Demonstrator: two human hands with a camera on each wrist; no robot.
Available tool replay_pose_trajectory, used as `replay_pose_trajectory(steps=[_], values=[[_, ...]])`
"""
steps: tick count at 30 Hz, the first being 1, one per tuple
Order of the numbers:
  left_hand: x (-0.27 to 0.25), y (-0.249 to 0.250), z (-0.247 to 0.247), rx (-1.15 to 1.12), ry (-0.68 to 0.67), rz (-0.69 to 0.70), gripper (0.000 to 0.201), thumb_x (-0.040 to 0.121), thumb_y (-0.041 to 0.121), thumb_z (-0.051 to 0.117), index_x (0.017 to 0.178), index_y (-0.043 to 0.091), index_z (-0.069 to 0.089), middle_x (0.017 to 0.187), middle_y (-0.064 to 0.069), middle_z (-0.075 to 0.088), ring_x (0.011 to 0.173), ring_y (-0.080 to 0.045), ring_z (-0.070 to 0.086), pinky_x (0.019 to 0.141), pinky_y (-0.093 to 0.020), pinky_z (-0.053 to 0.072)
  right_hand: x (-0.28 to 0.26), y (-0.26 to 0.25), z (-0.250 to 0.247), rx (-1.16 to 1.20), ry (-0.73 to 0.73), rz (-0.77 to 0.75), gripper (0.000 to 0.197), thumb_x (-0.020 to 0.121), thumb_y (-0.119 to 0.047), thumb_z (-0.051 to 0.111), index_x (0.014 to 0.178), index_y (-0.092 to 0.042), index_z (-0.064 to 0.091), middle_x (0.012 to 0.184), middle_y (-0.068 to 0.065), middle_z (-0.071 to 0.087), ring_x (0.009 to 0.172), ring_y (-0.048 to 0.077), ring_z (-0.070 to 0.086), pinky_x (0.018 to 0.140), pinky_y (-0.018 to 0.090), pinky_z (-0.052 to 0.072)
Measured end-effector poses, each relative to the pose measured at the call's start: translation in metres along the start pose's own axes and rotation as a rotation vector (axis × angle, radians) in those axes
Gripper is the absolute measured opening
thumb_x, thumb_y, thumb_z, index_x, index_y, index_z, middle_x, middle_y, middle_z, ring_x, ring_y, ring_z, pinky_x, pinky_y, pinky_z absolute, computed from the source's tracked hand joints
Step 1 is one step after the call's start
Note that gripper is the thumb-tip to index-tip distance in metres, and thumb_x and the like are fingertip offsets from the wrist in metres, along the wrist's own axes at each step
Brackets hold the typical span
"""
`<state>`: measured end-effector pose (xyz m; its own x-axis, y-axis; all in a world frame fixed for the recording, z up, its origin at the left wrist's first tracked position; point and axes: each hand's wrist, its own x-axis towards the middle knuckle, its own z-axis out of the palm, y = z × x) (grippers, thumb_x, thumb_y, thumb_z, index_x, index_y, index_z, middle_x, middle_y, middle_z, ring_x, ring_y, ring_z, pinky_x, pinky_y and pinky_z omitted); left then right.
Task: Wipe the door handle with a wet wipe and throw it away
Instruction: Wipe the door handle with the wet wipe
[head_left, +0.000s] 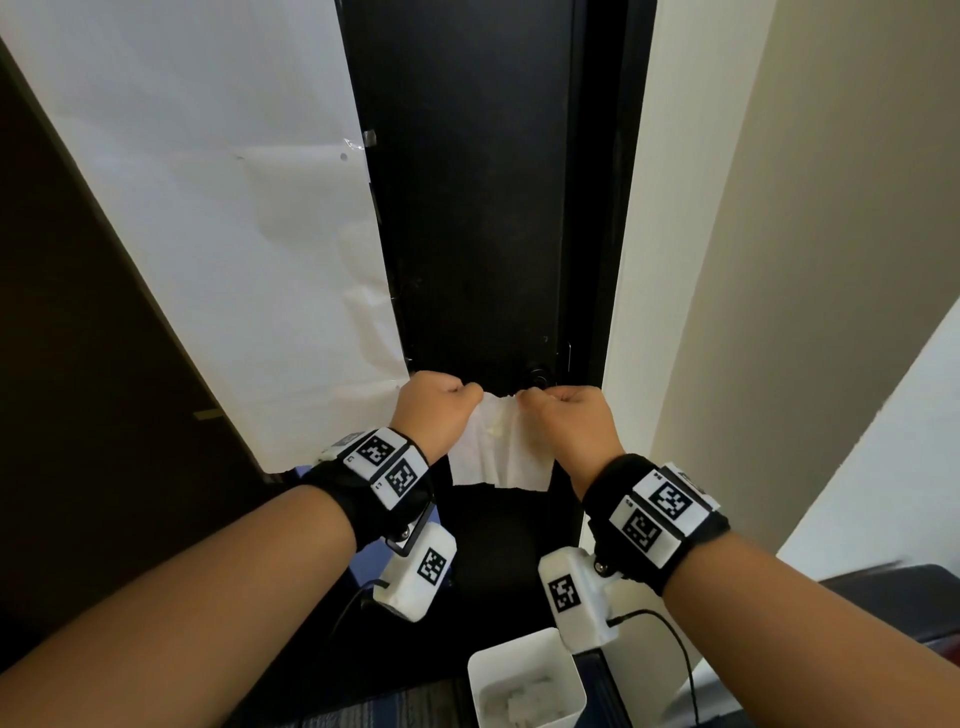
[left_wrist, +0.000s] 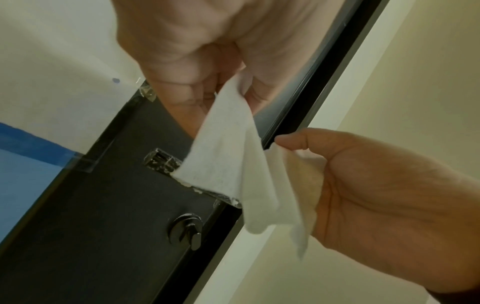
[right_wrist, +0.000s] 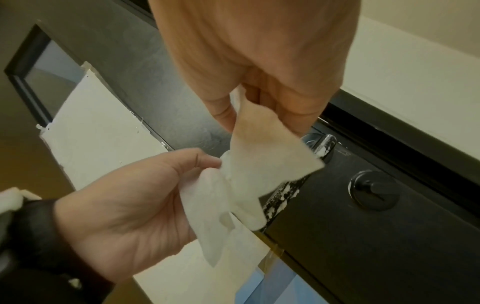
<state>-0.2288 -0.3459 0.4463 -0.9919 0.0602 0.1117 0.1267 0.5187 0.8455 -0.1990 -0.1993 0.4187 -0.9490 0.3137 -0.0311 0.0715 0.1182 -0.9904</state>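
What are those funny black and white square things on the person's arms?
Both forearms are bare, with no sleeves. Each wrist wears a black fabric band carrying white plates printed with black-and-white square code markers. Under each wrist hangs a white boxy camera housing with its own marker and a thin black cable trailing off. The right wrist's band has the same parts.

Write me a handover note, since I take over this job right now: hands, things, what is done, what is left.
Left hand pinches the wipe's top left edge; right hand pinches its top right.
The wipe hangs spread between them, in front of the handle, apparently not touching it.
The handle shows white specks, so it looks unwiped.
The bin stands on the floor below, scraps inside.
Left: wipe the handle, drop the wipe in the bin.
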Motion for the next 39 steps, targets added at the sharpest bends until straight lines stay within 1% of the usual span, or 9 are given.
replay_pose_trajectory(steps=[6, 11, 14, 16, 19, 23, 30, 34, 39], values=[[-0.004, -0.005, -0.002, 0.026, 0.015, -0.026, 0.049, 0.084, 0.013, 0.058, 0.045, 0.012, 0.029, 0.05, -0.005, 0.027, 0.052, -0.019, 0.032, 0.049, -0.027, 0.028, -0.003, 0.004, -0.001, 0.057, 0.014, 0.067, 0.035, 0.078, -0.029, 0.068, 0.081, 0.006, 0.067, 0.089, 0.026, 0.069, 0.082, 0.035, 0.069, 0.081, 0.047, 0.056], [-0.01, 0.0, 0.001, -0.015, -0.052, 0.014, 0.045, 0.084, 0.019, 0.062, 0.05, 0.011, 0.035, 0.054, -0.009, 0.032, 0.055, -0.021, 0.036, 0.053, -0.029, 0.031, -0.006, -0.001, 0.003, 0.01, -0.058, 0.036, 0.034, 0.082, -0.032, 0.063, 0.064, -0.002, 0.062, 0.067, 0.013, 0.059, 0.067, 0.026, 0.059, 0.068, 0.038, 0.054], [-0.014, 0.006, 0.001, -0.1, -0.118, -0.004, 0.038, 0.089, 0.035, 0.057, 0.067, 0.003, 0.062, 0.07, -0.019, 0.063, 0.068, -0.029, 0.062, 0.069, -0.037, 0.052, -0.011, -0.008, 0.004, 0.06, -0.126, 0.065, 0.037, 0.084, -0.038, 0.062, 0.084, -0.002, 0.069, 0.083, 0.012, 0.068, 0.081, 0.024, 0.066, 0.078, 0.038, 0.054], [-0.014, 0.008, 0.001, -0.155, -0.147, -0.065, 0.042, 0.091, 0.041, 0.048, 0.081, 0.006, 0.07, 0.085, -0.018, 0.072, 0.083, -0.03, 0.068, 0.08, -0.044, 0.055, -0.014, -0.011, 0.003, 0.101, -0.123, 0.076, 0.04, 0.08, -0.046, 0.065, 0.094, -0.009, 0.069, 0.093, 0.01, 0.07, 0.09, 0.022, 0.066, 0.083, 0.039, 0.054], [-0.015, 0.012, 0.0, -0.21, -0.214, -0.113, 0.044, 0.095, 0.037, 0.038, 0.093, 0.009, 0.071, 0.087, -0.013, 0.074, 0.084, -0.024, 0.071, 0.072, -0.036, 0.058, -0.015, -0.009, 0.001, 0.134, -0.097, 0.096, 0.046, 0.072, -0.049, 0.072, 0.103, -0.016, 0.065, 0.099, 0.005, 0.069, 0.095, 0.02, 0.065, 0.084, 0.038, 0.054], [-0.017, 0.014, -0.001, -0.232, -0.213, -0.067, 0.03, 0.096, 0.016, 0.039, 0.107, 0.009, 0.066, 0.089, -0.01, 0.072, 0.075, -0.019, 0.072, 0.06, -0.025, 0.058, -0.012, -0.003, -0.002, 0.168, -0.083, 0.164, 0.04, 0.079, -0.022, 0.071, 0.116, -0.013, 0.06, 0.106, 0.01, 0.067, 0.098, 0.027, 0.065, 0.088, 0.047, 0.055], [-0.011, 0.001, 0.001, -0.088, -0.083, 0.058, 0.021, 0.082, 0.007, 0.065, 0.101, 0.014, 0.07, 0.078, -0.001, 0.071, 0.065, -0.007, 0.067, 0.062, -0.02, 0.056, -0.008, 0.0, -0.009, 0.308, -0.149, 0.221, 0.035, 0.088, -0.002, 0.046, 0.121, -0.009, 0.059, 0.116, 0.018, 0.065, 0.105, 0.033, 0.063, 0.093, 0.052, 0.052], [-0.006, -0.003, 0.006, -0.054, -0.105, 0.045, 0.028, 0.081, 0.028, 0.071, 0.105, 0.015, 0.067, 0.091, -0.001, 0.07, 0.083, -0.012, 0.067, 0.072, -0.029, 0.057, -0.008, 0.0, -0.012, 0.417, -0.203, 0.24, 0.038, 0.088, 0.004, 0.039, 0.12, -0.003, 0.059, 0.119, 0.024, 0.064, 0.108, 0.037, 0.063, 0.093, 0.051, 0.052], [-0.006, -0.006, 0.009, -0.078, -0.171, 0.051, 0.022, 0.083, 0.024, 0.07, 0.086, 0.002, 0.07, 0.09, -0.016, 0.072, 0.085, -0.024, 0.07, 0.077, -0.041, 0.06, -0.009, -0.008, -0.007, 0.493, -0.165, 0.312, 0.043, 0.089, 0.003, 0.041, 0.132, 0.004, 0.047, 0.133, 0.029, 0.051, 0.119, 0.046, 0.053, 0.099, 0.056, 0.045]])
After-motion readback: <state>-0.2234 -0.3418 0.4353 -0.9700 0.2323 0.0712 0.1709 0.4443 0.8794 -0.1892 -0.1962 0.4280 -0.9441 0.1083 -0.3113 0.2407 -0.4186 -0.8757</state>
